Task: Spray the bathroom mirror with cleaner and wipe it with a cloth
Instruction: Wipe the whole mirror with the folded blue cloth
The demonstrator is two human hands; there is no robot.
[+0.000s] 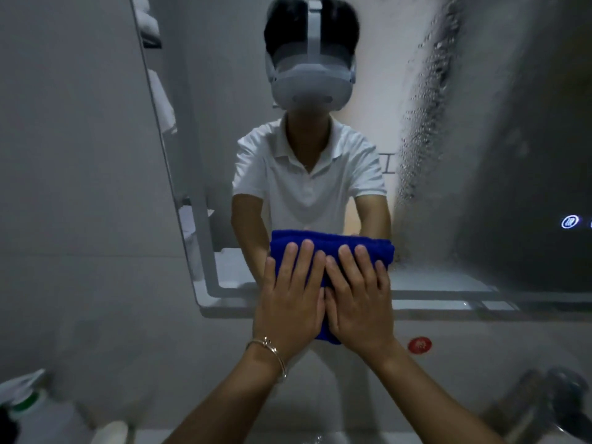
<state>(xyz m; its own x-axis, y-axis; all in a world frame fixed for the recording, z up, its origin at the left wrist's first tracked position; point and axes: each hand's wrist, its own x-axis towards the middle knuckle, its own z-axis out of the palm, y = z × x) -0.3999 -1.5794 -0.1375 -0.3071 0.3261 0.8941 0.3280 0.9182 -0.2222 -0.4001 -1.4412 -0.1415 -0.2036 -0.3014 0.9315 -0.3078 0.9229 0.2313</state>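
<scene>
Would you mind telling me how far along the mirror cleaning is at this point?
Spraying looks done: droplets cling to the right side of the mirror. Wiping is in hand: the left hand and right hand press a blue cloth flat against the lower glass. The middle reflects clearly; the hazy, beaded right part is left to wipe.

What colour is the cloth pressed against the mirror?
Deep blue cloth, seen in the head view.

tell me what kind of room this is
Most likely a bathroom: a big wall mirror beaded with spray droplets, a metal tap at lower right and a pump bottle at lower left.
</scene>
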